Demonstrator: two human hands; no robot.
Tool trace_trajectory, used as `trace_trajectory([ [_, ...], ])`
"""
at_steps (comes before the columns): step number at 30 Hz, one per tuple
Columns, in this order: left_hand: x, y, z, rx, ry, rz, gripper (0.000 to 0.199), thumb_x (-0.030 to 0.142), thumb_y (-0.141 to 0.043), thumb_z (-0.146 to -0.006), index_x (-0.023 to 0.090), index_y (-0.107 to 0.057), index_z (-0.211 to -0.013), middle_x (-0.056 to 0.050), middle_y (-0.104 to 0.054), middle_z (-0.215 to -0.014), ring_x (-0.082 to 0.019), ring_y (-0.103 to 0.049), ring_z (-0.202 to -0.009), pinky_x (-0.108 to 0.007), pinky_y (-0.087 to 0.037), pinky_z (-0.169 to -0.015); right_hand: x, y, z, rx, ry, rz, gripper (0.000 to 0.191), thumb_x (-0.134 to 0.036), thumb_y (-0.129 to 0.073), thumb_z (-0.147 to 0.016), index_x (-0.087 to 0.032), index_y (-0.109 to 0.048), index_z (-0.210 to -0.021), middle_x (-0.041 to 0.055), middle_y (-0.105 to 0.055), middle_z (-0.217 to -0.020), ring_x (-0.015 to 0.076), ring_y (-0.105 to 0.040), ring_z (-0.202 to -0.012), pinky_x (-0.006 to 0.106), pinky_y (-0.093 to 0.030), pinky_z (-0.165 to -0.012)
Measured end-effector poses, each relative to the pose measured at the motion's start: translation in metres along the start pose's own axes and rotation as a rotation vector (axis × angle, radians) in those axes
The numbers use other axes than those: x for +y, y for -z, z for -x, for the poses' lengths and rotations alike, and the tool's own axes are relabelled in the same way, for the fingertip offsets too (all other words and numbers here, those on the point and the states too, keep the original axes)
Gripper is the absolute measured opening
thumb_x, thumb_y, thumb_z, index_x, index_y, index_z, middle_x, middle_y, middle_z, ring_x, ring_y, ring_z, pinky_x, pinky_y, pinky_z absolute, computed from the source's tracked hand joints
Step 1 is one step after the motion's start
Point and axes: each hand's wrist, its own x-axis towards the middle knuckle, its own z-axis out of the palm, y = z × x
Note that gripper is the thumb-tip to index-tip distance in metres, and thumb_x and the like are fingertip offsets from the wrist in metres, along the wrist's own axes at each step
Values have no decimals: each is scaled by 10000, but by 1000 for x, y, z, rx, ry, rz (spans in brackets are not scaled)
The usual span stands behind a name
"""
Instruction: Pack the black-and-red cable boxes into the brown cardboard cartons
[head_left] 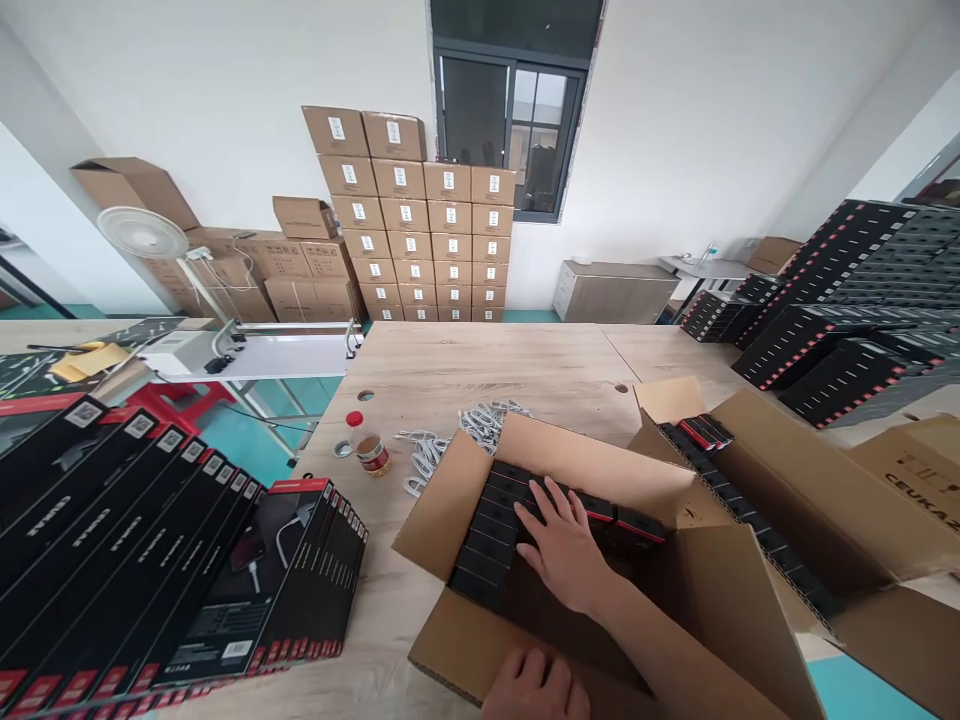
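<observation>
An open cardboard box (592,447) stands on the wooden table in front of me, its flaps folded outward. Small black boxes (486,540) with red edges are packed along its left and far sides. My right hand (564,550) reaches into it, fingers spread and resting on the far black boxes. Low in the view, my left hand (534,688) has its fingers curled over the box's near edge; its thumb is hidden. The near right part of the box's inside is in shadow and partly behind my right forearm.
Tall black retail boxes (300,580) stand in rows at left. A drink bottle (369,445) and coiled grey cables (480,425) lie beyond the box. Another open carton (810,470) with black boxes adjoins at right. Black cartons (847,290) are stacked far right.
</observation>
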Motion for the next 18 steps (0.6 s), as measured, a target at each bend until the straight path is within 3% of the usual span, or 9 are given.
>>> trace_trajectory([
  [4,8,-5,-5,124,74,-9,254,117,-601,-834,198,-521,-607,-12,-503,-568,-172,-415,-568,-344,-266,-578,4,-8,-2,66,14,32,530,-473,-401,-1046,-277,-479,-1532,123,-206,-1723,343,-82,-1602,623,-121,-1260],
  [13,-3,13,-9,-69,-58,12,144,144,-623,-878,188,-618,-740,3,-571,-640,-151,-452,-578,-322,-300,-562,1,-11,-4,135,16,68,508,-486,-425,-1038,-259,-563,-1472,123,-324,-1684,353,-163,-1590,619,-195,-1248],
  [18,-2,17,-12,-59,-47,6,178,125,-621,-875,183,-591,-710,8,-572,-640,-148,-467,-580,-315,-304,-550,-5,-15,-3,169,18,63,603,-565,-504,-992,-202,-563,-1470,135,-389,-1651,354,-206,-1579,607,-203,-1257],
])
